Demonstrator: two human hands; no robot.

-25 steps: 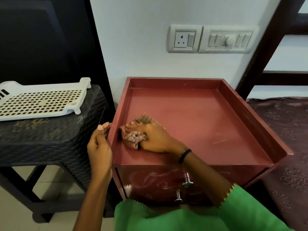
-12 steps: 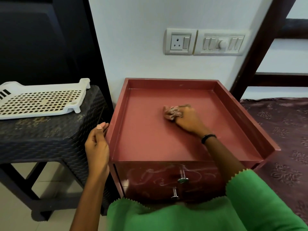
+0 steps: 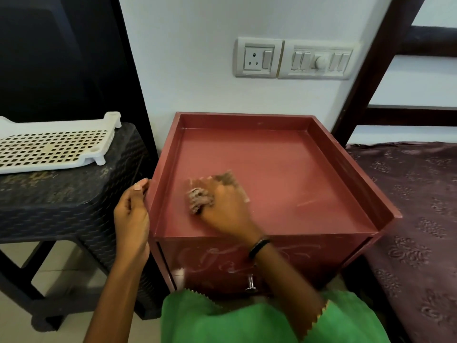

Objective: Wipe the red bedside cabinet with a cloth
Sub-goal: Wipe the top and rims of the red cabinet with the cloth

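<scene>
The red bedside cabinet [image 3: 284, 169] stands against the wall, its top sunk inside a raised rim. My right hand [image 3: 222, 206] grips a crumpled brownish cloth [image 3: 199, 198] and presses it on the front left part of the top; hand and cloth are motion-blurred. My left hand [image 3: 132, 211] rests against the cabinet's left outer wall, its thumb by the rim and its fingers loosely curled. Pale smears mark the drawer front, where a metal knob [image 3: 251, 283] sticks out.
A dark woven-pattern table [image 3: 61, 201] stands left of the cabinet, with a white perforated plastic tray [image 3: 49, 147] on it. A bed with a dark patterned cover [image 3: 415, 206] lies to the right. A socket and switch panel [image 3: 294, 59] sits on the wall.
My right hand swept the cloth from the front left to the middle of the top, then back toward the front left. My left hand stayed against the left wall.
</scene>
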